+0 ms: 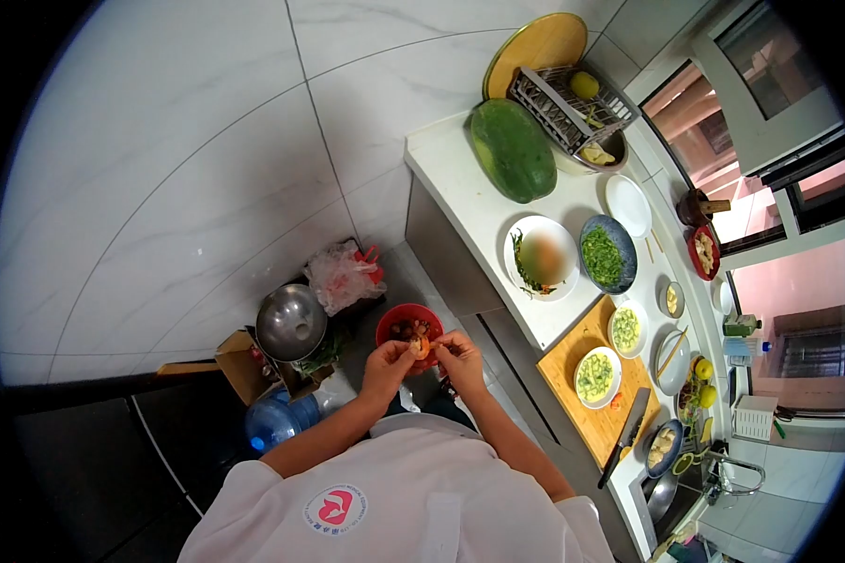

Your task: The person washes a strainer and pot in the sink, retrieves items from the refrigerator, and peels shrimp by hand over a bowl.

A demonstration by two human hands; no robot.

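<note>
Over a red bowl (387,326) low in front of my body, my left hand (391,367) holds a small orange food piece (423,348) with the fingers closed on it. My right hand (460,359) is beside it on the right, fingertips pinched together near the same piece. What the right fingertips hold, if anything, is too small to name. Brown pieces lie inside the bowl, partly hidden by my hands.
At right, the counter (448,150) bears a green melon (514,150), a basket (554,103), bowls of chopped food and a cutting board (573,422) with a knife (626,436). Left of the bowl are a metal bowl (291,323), plastic bags (343,278) and a water jug (282,422).
</note>
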